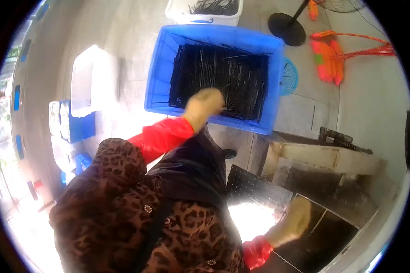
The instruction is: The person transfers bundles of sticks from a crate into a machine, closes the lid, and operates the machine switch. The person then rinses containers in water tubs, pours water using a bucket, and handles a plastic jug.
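My left hand point(205, 108), in a yellowish glove under a red sleeve, hovers over the near side of a blue crate point(214, 32). Its fingers look curled, but motion blur hides anything inside them. Long thin black sticks point(218, 77) fill the crate, mostly lined up side by side. My right hand point(296, 218), gloved the same way, is over a metal tank point(321, 207) at lower right, which holds dark liquid or surfaces in sections. Blur smears its fingers, and I cannot see whether it holds anything. A perforated metal plate point(257, 184) lies beside the tank.
Behind the crate stands a white bin point(205, 19) with more black sticks. A fan base point(287, 29), a light-blue round basket point(289, 76) and orange-pink items point(328, 59) are at right. White and blue containers point(83, 82) stand at left. A dark tool point(344, 139) rests on the tank's ledge.
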The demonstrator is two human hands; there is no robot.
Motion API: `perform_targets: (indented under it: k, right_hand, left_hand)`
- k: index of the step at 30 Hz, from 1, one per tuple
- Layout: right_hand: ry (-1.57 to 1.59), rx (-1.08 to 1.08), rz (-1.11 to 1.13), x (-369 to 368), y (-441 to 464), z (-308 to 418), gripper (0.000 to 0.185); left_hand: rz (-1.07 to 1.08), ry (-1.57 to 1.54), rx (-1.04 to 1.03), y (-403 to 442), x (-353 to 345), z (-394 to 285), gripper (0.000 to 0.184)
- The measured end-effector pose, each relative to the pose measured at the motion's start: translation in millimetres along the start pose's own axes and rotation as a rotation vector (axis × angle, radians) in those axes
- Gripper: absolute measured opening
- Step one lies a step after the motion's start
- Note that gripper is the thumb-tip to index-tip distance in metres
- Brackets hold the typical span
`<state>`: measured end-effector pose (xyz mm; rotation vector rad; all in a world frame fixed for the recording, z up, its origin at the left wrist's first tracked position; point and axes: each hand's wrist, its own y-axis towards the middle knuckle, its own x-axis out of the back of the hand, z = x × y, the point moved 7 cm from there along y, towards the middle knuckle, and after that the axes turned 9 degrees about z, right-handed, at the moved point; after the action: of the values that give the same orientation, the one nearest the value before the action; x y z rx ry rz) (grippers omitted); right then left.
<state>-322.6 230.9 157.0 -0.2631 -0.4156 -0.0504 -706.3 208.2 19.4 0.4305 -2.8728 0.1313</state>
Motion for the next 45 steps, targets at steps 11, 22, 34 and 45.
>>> perform_targets:
  k: [11, 22, 34, 45]
  right_hand:
    - [-0.714, 0.047, 0.538, -276, 167, -69, 0.059]
    - [-0.332, -0.179, 0.802, -334, 200, -122, 0.052]
    - [0.151, -0.39, 1.193, -365, 155, -133, 0.05]
    - [0.115, -0.514, 1.239, -405, 155, -128, 0.05]
  left_hand:
    - [-0.42, 0.362, 0.775, 25, 61, 130, 0.071]
    - [-0.249, 0.089, 0.841, 54, 4, 180, 0.066]
    - [-0.096, -0.365, 0.697, 51, -25, 137, 0.05]
    - [0.1, -0.596, 0.737, 67, -29, 168, 0.045]
